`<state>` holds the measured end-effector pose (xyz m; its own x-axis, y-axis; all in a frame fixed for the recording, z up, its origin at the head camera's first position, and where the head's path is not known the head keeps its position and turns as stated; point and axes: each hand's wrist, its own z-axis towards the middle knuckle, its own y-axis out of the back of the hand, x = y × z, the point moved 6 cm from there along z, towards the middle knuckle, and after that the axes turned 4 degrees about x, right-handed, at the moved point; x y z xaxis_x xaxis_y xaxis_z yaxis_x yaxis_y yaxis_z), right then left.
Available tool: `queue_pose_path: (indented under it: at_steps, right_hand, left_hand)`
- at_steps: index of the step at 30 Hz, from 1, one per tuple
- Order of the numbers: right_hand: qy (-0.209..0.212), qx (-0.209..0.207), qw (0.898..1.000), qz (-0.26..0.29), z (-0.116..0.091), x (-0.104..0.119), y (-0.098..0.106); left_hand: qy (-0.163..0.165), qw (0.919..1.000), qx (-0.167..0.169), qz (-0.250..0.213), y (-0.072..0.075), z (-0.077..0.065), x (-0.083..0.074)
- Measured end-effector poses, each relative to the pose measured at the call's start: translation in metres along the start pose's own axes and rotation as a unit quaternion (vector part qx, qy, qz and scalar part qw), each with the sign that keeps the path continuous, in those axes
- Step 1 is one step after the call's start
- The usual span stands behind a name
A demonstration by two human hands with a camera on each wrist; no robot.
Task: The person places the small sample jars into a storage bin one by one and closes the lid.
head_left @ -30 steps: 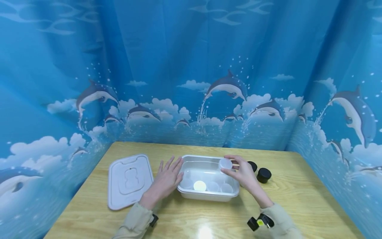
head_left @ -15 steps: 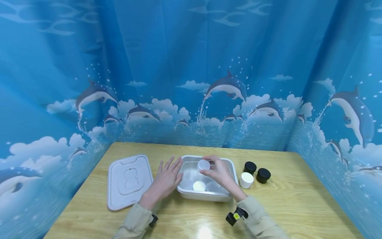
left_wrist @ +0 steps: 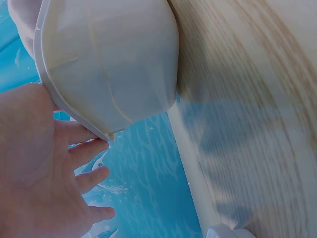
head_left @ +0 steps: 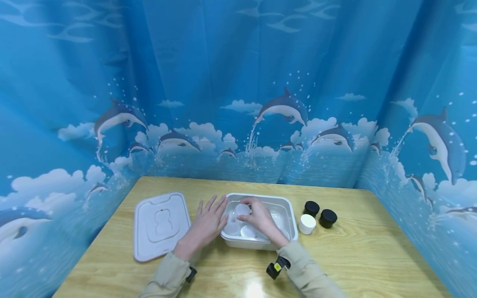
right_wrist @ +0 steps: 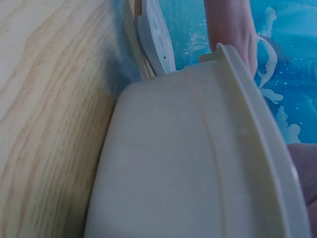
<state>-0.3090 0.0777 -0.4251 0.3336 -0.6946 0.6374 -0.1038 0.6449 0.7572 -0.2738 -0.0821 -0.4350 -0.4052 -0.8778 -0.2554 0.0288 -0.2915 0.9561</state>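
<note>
A white rectangular tub (head_left: 257, 245) stands on the table, with several round whitish jars inside, one a brighter white jar (head_left: 247, 231). Over the left part of the tub, my right hand (head_left: 259, 215) pinches a small jar with a translucent white lid (head_left: 242, 210) between thumb and fingers. My left hand (head_left: 207, 223) rests its straight, spread fingers along the tub's left rim; in the left wrist view the fingertips touch the rim (left_wrist: 74, 113). The tub wall (right_wrist: 163, 158) hides the held jar in the right wrist view.
Right of the tub stand two black jars (head_left: 311, 208) and a white jar (head_left: 307, 224). The grey-white lid (head_left: 162, 226) lies flat at the left of the wooden table (head_left: 372, 248). A blue dolphin curtain (head_left: 238, 103) hangs behind the table and along its sides.
My right hand has carried the jar leftward across the tub and lowered it toward the inside. The white jar at the right has come into view. My left hand has stayed put.
</note>
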Motion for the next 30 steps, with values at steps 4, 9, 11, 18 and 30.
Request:
queue_pose_path:
  at_steps: [4, 9, 11, 18, 30]
  right_hand:
    - [0.003, 0.010, 1.000, -0.017, 0.000, 0.000, -0.008]
    - [-0.001, 0.009, 1.000, -0.021, -0.002, 0.000, -0.014]
    - [-0.004, 0.011, 1.000, -0.027, -0.002, 0.001, -0.015]
    - [-0.008, 0.040, 0.999, -0.023, -0.001, 0.002, -0.018]
    - [-0.010, 0.047, 0.998, 0.035, -0.009, -0.002, -0.001]
  left_hand:
    - [-0.001, 1.0000, 0.001, 0.000, -0.001, 0.000, 0.000]
    - [-0.004, 1.0000, -0.004, -0.001, 0.000, -0.001, -0.001]
    - [-0.004, 1.0000, -0.005, -0.001, 0.001, -0.001, -0.001]
    - [-0.005, 1.0000, -0.007, 0.001, 0.001, -0.001, -0.002]
    - [-0.003, 1.0000, -0.007, -0.006, 0.002, 0.000, -0.002]
